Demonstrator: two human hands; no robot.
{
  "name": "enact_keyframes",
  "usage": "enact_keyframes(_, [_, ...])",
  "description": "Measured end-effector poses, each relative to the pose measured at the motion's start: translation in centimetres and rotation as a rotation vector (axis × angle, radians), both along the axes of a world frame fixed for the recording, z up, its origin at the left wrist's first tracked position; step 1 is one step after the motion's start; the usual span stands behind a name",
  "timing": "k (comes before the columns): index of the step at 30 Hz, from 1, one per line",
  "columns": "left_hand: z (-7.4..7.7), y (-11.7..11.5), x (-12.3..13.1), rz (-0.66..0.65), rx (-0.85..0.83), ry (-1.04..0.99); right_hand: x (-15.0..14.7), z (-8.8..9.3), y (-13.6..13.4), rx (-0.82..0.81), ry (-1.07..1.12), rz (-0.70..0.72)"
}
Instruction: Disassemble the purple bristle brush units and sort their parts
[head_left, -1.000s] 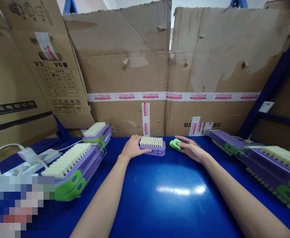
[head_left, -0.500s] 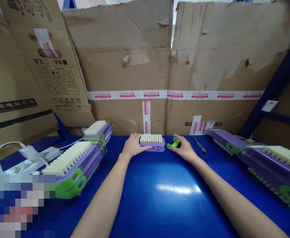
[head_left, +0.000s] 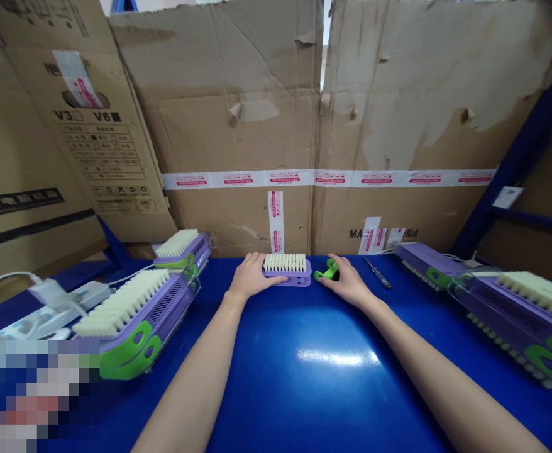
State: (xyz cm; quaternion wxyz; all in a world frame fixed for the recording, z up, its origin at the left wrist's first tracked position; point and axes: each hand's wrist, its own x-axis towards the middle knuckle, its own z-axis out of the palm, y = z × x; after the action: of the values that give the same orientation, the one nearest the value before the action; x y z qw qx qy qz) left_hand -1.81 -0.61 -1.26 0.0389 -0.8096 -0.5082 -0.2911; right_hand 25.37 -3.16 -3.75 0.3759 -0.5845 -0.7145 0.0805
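My left hand (head_left: 252, 277) is closed around the left end of a purple brush (head_left: 295, 274), with its rows of cream bristles facing up. The thumb lies along the brush's near side. A short gap to the right, my right hand (head_left: 351, 283) pinches a curved green plastic clip (head_left: 325, 272) between thumb and fingers. The clip's open side faces my palm, and it is apart from the brush. Both hands rest near the back of the blue tabletop (head_left: 295, 396).
Larger purple-and-green brush units stand at left (head_left: 134, 308) and right (head_left: 512, 314). A screwdriver (head_left: 378, 274) lies beyond my right hand. A white power strip (head_left: 54, 311) with cables sits at far left. Cardboard (head_left: 238, 138) walls the back.
The green clip has turned slightly in my right hand. My left hand keeps its hold on the brush. The whole view has shifted a little.
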Motion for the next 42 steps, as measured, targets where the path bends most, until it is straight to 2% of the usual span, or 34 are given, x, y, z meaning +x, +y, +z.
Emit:
enact_keyframes(6, [0.1,-0.2,0.1,-0.002,0.004,-0.008,-0.1,0.1,-0.1,0.018,0.009,0.015])
enact_keyframes(10, [0.2,-0.3,0.1,0.001,0.013,0.002,-0.1,-0.2,0.1,0.044,-0.012,-0.031])
enact_keyframes(17, [0.1,-0.4,0.2,0.019,0.021,0.04,0.3,-0.9,0.8,0.054,-0.088,-0.28])
enact_keyframes(22, [0.3,-0.7,1.0,-0.03,0.019,0.113,0.1,-0.5,0.2,0.123,-0.196,-0.458])
enact_keyframes(24, [0.3,-0.8,1.3,-0.046,0.017,0.127,-0.2,-0.1,-0.1,0.182,-0.241,-0.441])
enact_keyframes(27, [0.3,-0.7,1.6,-0.049,0.005,0.126,-0.6,0.2,-0.5,0.265,-0.282,-0.323])
enact_keyframes(30, [0.1,-0.6,1.4,-0.035,-0.005,0.115,-1.1,0.2,-0.7,0.263,-0.34,-0.193])
enact_keyframes(33, [0.1,-0.5,1.2,-0.026,-0.017,0.108,-1.6,0.2,-0.9,0.244,-0.374,-0.133])
enact_keyframes(36, [0.2,-0.5,1.1,-0.025,-0.034,0.103,-1.7,0.4,-1.1,0.213,-0.382,-0.15])
enact_keyframes(42, [0.3,-0.6,1.1,-0.026,-0.037,0.069,-1.1,0.9,-1.2,0.028,-0.417,-0.309])
